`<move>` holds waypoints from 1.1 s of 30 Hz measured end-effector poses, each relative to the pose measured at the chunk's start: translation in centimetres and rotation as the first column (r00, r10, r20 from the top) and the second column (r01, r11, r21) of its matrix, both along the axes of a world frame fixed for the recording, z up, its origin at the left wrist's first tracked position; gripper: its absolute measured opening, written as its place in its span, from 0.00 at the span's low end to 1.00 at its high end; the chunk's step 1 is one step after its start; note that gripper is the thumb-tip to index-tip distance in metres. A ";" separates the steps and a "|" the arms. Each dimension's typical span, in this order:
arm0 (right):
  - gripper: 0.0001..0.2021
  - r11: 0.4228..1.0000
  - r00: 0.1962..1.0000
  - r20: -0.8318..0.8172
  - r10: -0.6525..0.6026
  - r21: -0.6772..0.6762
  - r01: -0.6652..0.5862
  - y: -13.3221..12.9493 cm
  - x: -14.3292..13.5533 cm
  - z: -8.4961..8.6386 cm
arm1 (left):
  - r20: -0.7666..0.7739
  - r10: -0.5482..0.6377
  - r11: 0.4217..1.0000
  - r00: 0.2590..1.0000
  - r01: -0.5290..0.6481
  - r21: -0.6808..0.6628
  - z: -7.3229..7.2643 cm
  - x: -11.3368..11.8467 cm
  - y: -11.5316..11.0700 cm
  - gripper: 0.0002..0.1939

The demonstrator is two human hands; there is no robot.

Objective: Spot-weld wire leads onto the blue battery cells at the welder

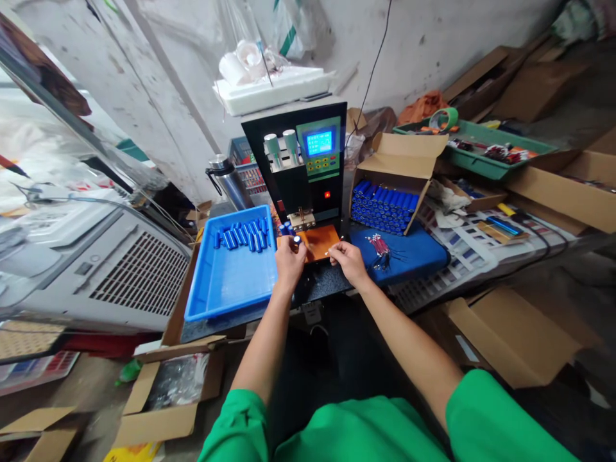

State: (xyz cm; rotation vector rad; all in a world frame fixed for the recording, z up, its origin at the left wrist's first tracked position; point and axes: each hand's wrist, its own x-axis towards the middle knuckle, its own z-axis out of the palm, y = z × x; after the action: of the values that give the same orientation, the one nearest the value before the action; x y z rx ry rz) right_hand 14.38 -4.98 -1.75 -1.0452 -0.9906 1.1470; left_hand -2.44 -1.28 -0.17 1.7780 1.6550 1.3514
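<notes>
At the left edge of the orange plate (323,240), my left hand (290,260) is closed on a blue cylindrical cell (297,240), whose pale end faces up. My right hand (350,260) pinches a small whitish piece (328,253) over the plate's right side. Behind both hands stands a black machine (317,186) with a lit blue screen (320,144) and metal welding tips (301,219). Blue cells (243,235) lie in the blue tray (231,305) on the left. Thin red and black wires (380,247) rest on a blue pad (423,255) to the right.
A cardboard box (402,157) holds many blue cells (385,205) right of the machine. A steel flask (230,183) stands behind the tray. Farther right is a green tray (510,168) of parts. Open cartons (161,427) sit on the floor.
</notes>
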 end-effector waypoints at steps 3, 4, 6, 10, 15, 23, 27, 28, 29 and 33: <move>0.13 1.000 1.000 -0.002 -0.030 0.008 0.030 0.9 -0.3 0.5 | 0.040 -0.086 0.996 0.996 0.085 0.012 -0.4 0.8 0.5 0.06; 0.13 0.999 0.999 0.000 -0.037 0.010 0.037 1.2 -0.4 0.6 | 0.054 -0.111 0.994 0.992 0.111 0.013 -0.6 0.9 0.8 0.06; 0.13 0.999 0.999 -0.003 -0.050 0.019 0.050 2.1 -0.7 0.9 | 0.074 -0.150 0.989 0.986 0.150 0.012 -1.2 1.0 1.4 0.07; 0.12 0.997 0.998 -0.003 -0.065 0.035 0.065 4.1 -1.4 1.3 | 0.071 -0.200 0.980 0.977 0.199 0.008 -2.2 0.5 2.1 0.08; 0.11 0.998 0.999 -0.020 -0.043 0.036 0.043 6.4 -2.7 1.3 | 0.104 -0.214 0.977 0.971 0.214 0.012 -2.4 0.4 2.2 0.11; 0.12 0.996 0.996 0.080 -0.050 0.084 0.043 7.6 -3.9 0.3 | 0.101 -0.184 0.982 0.978 0.186 -0.008 -2.0 0.9 1.7 0.13; 0.12 0.993 0.975 0.202 -0.089 0.095 0.071 7.3 -3.9 0.6 | 0.085 -0.173 0.984 0.981 0.175 -0.014 -2.0 0.9 1.7 0.13; 0.12 0.992 0.969 0.228 -0.096 0.102 0.074 7.2 -3.9 0.8 | 0.084 -0.175 0.984 0.981 0.177 -0.014 -2.0 0.9 1.6 0.13; 0.12 0.991 0.963 0.248 -0.102 0.107 0.078 7.1 -3.9 0.9 | 0.084 -0.178 0.984 0.980 0.180 -0.012 -2.0 0.9 1.6 0.13; 0.11 0.990 0.953 0.277 -0.119 0.104 0.093 6.8 -3.8 1.4 | 0.099 -0.192 0.981 0.976 0.193 0.000 -1.8 1.0 1.5 0.12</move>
State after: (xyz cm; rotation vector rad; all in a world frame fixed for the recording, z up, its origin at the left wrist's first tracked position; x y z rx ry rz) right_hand 10.54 1.80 -0.33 -1.1969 -1.1842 0.8711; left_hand -1.45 0.24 -2.00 1.7838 1.3965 1.3194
